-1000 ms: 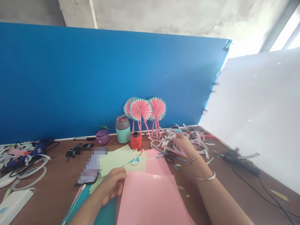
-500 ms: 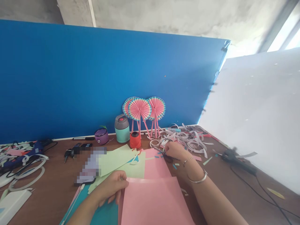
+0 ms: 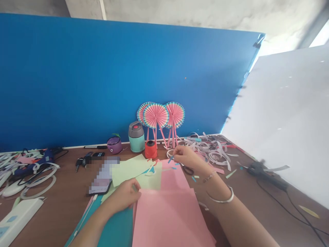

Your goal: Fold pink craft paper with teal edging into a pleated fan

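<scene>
My left hand pinches the upper left corner of a pink paper sheet that lies in front of me. Over the far end of another pink sheet, my right hand holds a small blue paper scrap between thumb and fingertips. Dark scissor handles show just below that hand; the rest of the scissors is hidden. More blue scraps lie close by. Pale green sheets and a teal sheet spread out to the left.
Pink folded paper fans lean on the blue partition. Before them stand a teal flask, a red container and a purple pot. Curled paper strips pile at right. A phone and power strip lie left.
My right hand has moved left, away from the scissors, and now holds a blue scrap. The left hand stays at the pink sheet's corner. The view has shifted slightly.
</scene>
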A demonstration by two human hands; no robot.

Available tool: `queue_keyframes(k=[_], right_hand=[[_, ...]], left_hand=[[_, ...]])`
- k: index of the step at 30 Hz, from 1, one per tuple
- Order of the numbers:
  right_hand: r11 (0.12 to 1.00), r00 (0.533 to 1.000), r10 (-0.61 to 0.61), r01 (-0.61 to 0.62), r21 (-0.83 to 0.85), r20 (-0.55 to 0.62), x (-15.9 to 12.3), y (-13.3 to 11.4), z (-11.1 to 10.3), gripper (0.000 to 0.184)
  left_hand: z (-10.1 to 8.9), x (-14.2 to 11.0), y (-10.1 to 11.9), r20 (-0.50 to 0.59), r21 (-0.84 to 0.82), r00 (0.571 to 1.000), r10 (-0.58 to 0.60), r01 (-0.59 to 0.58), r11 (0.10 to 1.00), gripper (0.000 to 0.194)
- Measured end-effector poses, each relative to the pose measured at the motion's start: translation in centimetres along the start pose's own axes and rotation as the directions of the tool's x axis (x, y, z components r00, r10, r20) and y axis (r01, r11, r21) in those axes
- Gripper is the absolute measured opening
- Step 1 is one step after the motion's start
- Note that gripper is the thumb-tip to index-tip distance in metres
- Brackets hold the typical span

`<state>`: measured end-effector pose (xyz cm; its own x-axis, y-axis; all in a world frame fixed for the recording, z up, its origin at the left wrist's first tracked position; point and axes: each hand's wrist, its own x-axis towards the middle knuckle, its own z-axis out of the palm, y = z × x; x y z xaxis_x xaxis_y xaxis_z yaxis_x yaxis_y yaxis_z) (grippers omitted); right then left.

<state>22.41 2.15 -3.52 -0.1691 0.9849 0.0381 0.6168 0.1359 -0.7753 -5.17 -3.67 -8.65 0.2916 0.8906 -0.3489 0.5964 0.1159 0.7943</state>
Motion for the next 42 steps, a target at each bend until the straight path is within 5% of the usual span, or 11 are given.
queue_keyframes(k=[5,13,23,31,37,42], right_hand=[[0.966,0.992,-0.079,0.051,0.255,0.102,-0.1,-1.8,4.4,0.008],[0.912,0.979,-0.173,0.118,0.392,0.107,-1.4,-3.4,7.8,0.006],[0.945,0.959,-0.154,0.073,0.320,0.237,-1.2,-2.4,6.9,0.007],[0.965,0.952,0.114,-0.174,0.196,0.285,-2.1,-1.1,4.9,0.014],[0.982,0.954,0.174,-0.186,0.027,0.246,-3.9,1.4,3.8,0.012],[0.969,0.949,0.139,-0.188,0.158,0.282,-4.8,1.9,4.1,0.011]], left_hand=[[0.1,0.2,1.2,-0.301,-0.172,0.936,0.181,-0.240,0.955,0.021],[1.1,-0.6,3.0,-0.185,-0.469,0.976,0.111,-0.188,0.863,0.034],[0.3,-0.2,2.0,-0.235,-0.500,0.968,0.092,-0.201,0.842,0.026],[0.3,-0.2,2.2,-0.159,-0.401,0.987,0.022,-0.085,0.912,0.024],[0.4,0.0,1.8,-0.112,-0.306,0.994,-0.017,-0.018,0.952,0.018],[0.7,0.1,1.6,-0.203,-0.249,0.979,0.021,-0.072,0.966,0.018]])
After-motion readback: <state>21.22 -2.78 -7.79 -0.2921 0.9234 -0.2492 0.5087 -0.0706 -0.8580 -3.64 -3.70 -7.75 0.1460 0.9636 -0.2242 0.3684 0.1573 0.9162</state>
